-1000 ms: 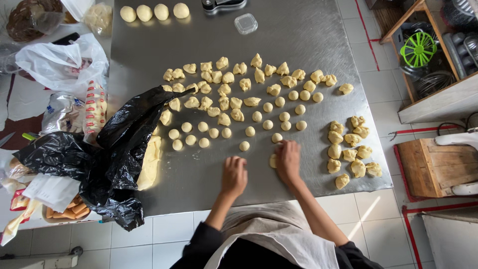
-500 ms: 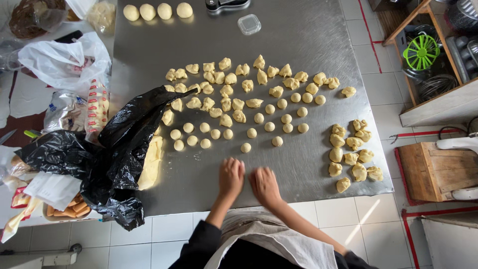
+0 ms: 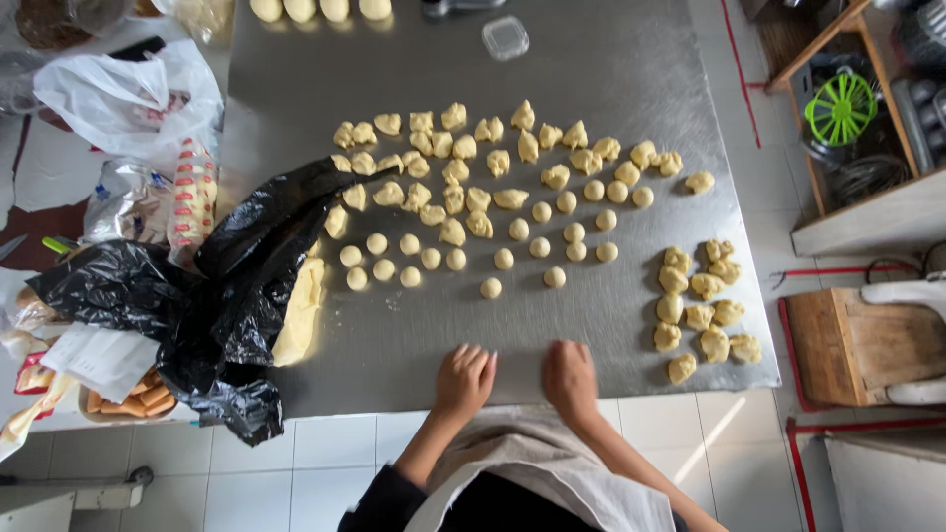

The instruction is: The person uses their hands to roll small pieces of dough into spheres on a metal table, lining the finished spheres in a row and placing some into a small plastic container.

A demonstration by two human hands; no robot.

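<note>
Both hands are laid palm down on the near edge of the steel table (image 3: 631, 59). The left hand (image 3: 465, 379) is flattened with the fingers slightly spread; whether a dough piece is pressed beneath it cannot be told. The right hand (image 3: 570, 376) is cupped with the fingers together, and what lies under it is also hidden. The two hands are set near each other but apart.

Just beyond the hands, two rolled dough balls (image 3: 491, 288) are placed nearest, with further round balls arranged in loose rows behind them. Irregular, unrolled dough pieces (image 3: 512, 197) are spread across the middle of the table. A separate cluster of rough pieces (image 3: 705, 310) is grouped to the right of the right hand.

A black plastic bag (image 3: 217, 305) is draped over the table's left edge, and a larger slab of dough (image 3: 301, 310) is partly covered by it. A white plastic bag (image 3: 128, 99) is located further left. A small clear lidded container (image 3: 506, 37) and four larger dough balls (image 3: 317, 9) are positioned at the far edge.
</note>
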